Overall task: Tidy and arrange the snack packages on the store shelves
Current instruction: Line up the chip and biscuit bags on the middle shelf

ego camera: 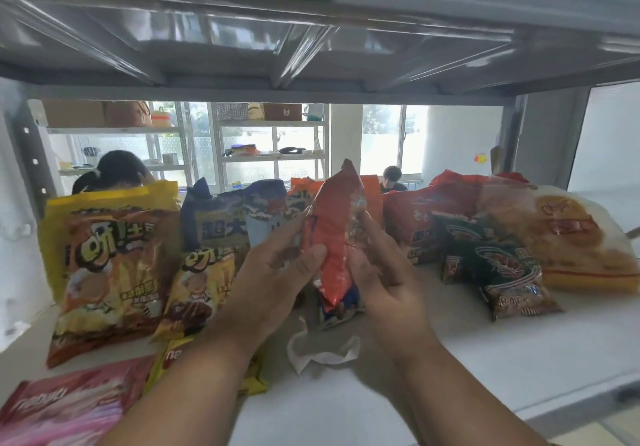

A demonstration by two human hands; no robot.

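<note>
Both hands are holding a crinkled, glossy orange-red snack packet point(337, 230) upright over the middle of the white shelf point(485, 352), its narrow sealed top pointing up. The left hand point(277, 272) is gripping its left edge, thumb pressing across the foil front and fingers curling behind; the right hand point(377, 272) is pinching the right edge, fingers bending round the packet. Just below it a crumpled scrap of white paper point(322, 350) is lying on the smooth shelf surface. To the left, a large puffy yellow-and-orange bag point(110, 265) is leaning upright, with a smaller yellow bag point(201, 286) of the same kind beside it and dark blue bags point(221, 220) standing behind. A flat pink packet point(65, 407) is lying at the near left edge. To the right, shiny dark green packets point(498, 265) are slumping against red bags point(426, 213), and a clear, pillowy bag of pale golden pieces point(571, 241) is resting at the far right.
</note>
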